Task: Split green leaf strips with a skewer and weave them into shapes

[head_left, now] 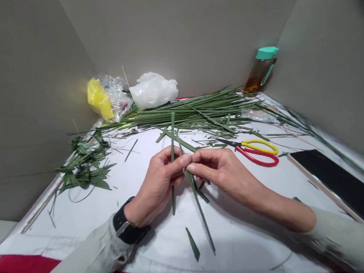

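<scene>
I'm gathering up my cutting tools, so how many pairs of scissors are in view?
1 pair of scissors, lying between the right hand and the phone. Another could be hidden under the leaves.

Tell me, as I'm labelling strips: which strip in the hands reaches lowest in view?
The strip where left hand and right hand meet; others, like the left strip, end higher.

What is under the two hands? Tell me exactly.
Green leaf strips poke out beneath the left hand and right hand, with white sheet around them. Whatever lies directly under the palms is covered.
</scene>
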The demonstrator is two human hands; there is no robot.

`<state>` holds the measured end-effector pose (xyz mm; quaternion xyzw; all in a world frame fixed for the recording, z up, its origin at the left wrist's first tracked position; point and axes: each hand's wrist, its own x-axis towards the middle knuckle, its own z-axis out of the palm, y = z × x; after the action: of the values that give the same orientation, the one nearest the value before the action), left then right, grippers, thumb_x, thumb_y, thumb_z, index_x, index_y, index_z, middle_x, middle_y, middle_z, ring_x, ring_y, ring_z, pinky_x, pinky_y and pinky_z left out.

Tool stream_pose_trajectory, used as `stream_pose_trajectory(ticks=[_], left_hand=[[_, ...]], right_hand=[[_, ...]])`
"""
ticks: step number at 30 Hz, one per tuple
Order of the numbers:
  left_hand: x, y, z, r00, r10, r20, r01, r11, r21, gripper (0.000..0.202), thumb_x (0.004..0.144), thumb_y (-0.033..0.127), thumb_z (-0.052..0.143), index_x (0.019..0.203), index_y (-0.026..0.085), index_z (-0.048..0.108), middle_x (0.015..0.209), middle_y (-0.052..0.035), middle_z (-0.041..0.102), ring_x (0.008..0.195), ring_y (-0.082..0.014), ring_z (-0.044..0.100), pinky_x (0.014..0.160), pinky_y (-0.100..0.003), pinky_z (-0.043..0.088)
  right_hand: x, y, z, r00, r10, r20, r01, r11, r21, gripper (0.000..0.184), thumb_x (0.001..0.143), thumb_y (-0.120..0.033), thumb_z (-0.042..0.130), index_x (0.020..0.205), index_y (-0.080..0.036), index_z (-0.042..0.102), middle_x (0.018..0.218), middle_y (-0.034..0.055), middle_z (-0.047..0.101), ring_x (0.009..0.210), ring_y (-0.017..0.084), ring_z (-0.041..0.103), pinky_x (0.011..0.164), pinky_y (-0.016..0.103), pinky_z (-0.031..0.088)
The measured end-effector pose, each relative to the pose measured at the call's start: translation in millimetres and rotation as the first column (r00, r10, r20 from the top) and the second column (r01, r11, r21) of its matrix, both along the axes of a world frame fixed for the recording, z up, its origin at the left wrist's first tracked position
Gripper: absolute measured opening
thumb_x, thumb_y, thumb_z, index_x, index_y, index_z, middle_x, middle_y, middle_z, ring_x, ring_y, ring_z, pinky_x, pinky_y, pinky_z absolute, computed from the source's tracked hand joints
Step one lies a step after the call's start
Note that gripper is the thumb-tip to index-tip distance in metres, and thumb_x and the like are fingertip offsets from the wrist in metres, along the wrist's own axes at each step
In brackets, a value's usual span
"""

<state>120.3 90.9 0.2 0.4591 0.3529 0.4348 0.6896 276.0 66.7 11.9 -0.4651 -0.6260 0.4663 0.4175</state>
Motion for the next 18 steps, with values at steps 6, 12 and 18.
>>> stream_pose_trajectory(ticks=[6,12,18], left_hand=[[-1.4,2.5,2.4,0.999,0.051,-0.019,-0.05,0.997,0.053,0.029,0.071,0.026,0.086,0.081,0.014,0.061,0.073,0.0038,0.055,0.047,-0.0005,0.036,0.042,-0.016,0.023],[-3.3,4.4,2.9,0.989,0.123,-0.079,-0.118,0.991,0.067,0.03,0.067,0.021,0.087,0.088,0.014,0.068,0.07,0.0049,0.054,0.047,-0.0004,0.035,0.04,-0.015,0.024],[-3.8,5.0,2.8,0.984,0.159,-0.085,-0.153,0.986,0.072,0.023,0.071,0.019,0.082,0.086,0.012,0.065,0.067,0.0051,0.052,0.048,-0.001,0.035,0.042,-0.014,0.026]], right_hand=[[1.4,0.4,-1.2,0.999,-0.032,-0.044,0.029,0.998,-0.049,0.015,0.079,-0.028,0.064,0.072,-0.015,0.068,0.061,-0.0036,0.058,0.057,0.009,0.045,0.055,0.026,0.034],[3.0,0.7,-4.2,0.995,-0.085,-0.058,0.083,0.995,-0.049,0.017,0.08,-0.03,0.065,0.069,-0.017,0.065,0.058,-0.0045,0.056,0.055,0.009,0.045,0.055,0.026,0.034],[3.7,4.1,-9.8,0.995,-0.098,-0.034,0.097,0.995,-0.026,0.016,0.083,-0.03,0.062,0.073,-0.018,0.062,0.059,-0.0056,0.051,0.056,0.009,0.043,0.056,0.026,0.034]])
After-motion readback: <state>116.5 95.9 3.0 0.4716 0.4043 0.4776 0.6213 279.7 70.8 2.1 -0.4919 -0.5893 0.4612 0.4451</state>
